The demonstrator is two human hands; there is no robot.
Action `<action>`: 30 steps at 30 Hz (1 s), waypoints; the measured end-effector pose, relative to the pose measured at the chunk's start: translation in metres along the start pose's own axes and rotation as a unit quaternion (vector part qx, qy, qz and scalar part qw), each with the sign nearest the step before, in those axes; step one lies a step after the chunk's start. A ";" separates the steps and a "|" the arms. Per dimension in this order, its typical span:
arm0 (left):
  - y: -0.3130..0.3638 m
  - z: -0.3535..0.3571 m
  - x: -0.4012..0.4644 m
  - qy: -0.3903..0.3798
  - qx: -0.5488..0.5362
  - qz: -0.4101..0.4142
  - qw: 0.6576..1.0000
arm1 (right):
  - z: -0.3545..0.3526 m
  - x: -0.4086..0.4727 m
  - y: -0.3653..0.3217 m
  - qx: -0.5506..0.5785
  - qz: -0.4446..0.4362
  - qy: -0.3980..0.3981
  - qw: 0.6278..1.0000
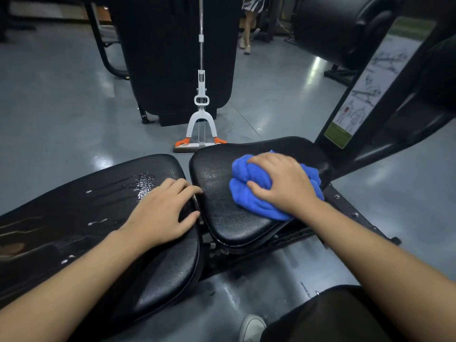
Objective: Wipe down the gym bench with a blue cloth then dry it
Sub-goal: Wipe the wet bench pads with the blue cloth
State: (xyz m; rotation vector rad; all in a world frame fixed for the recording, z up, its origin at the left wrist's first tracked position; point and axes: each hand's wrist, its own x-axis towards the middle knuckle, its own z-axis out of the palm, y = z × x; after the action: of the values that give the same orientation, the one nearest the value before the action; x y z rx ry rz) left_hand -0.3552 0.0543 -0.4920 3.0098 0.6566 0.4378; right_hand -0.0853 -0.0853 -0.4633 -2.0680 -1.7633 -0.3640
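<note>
Blue cloth [249, 191], bunched into a thick wad, sat under my right grip [283, 183] on the smaller seat pad [222, 218] of the counter; my fingers were curled over the top of the wad and my thumb hooked into its near fold, so I was clutching it and pressing it down onto the black vinyl. My left grip [162, 213] lay to the left of that, fingers relaxed and spread, holding nothing, resting on the end of the long pad [74, 213] with the fingertips at the gap between the two pads. Beyond my left grip, liquid [140, 183] pooled and ran in streaks across the long pad, unwiped. Past both grips a mop [201, 129] stood on the grey floor [61, 107] against a black machine.

I judged this to be the wet-wipe step, early in the task: the seat pad was being worked, the long pad was yet to be covered, and no drying had begun. The next move called for sweeping the cloth across the rest of the seat, then carrying it left over the gap into those streaks, with my left grip lifted clear of the path.
</note>
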 end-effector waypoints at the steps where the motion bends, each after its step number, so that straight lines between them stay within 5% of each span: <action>1: 0.000 0.000 0.000 -0.002 -0.001 -0.001 1.000 | -0.003 0.005 0.010 -0.011 0.027 0.006 1.000; 11: 0.001 0.000 0.000 0.002 0.006 0.004 1.000 | -0.001 0.008 0.015 -0.044 0.107 0.024 0.993; 19: 0.000 0.002 -0.001 0.006 0.003 0.000 1.000 | 0.014 -0.031 -0.050 0.014 -0.017 0.010 1.000; 24: -0.001 0.003 0.000 0.005 0.000 -0.002 1.000 | 0.009 -0.015 -0.025 0.016 -0.031 -0.013 0.999; 30: -0.002 0.003 0.000 0.007 -0.008 0.006 1.000 | -0.011 0.009 0.040 -0.013 0.075 0.025 0.997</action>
State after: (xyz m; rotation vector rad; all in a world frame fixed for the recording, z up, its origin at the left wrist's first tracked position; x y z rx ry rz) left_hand -0.3552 0.0566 -0.4955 3.0007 0.6340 0.4639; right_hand -0.0440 -0.0876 -0.4551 -2.1753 -1.5706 -0.3922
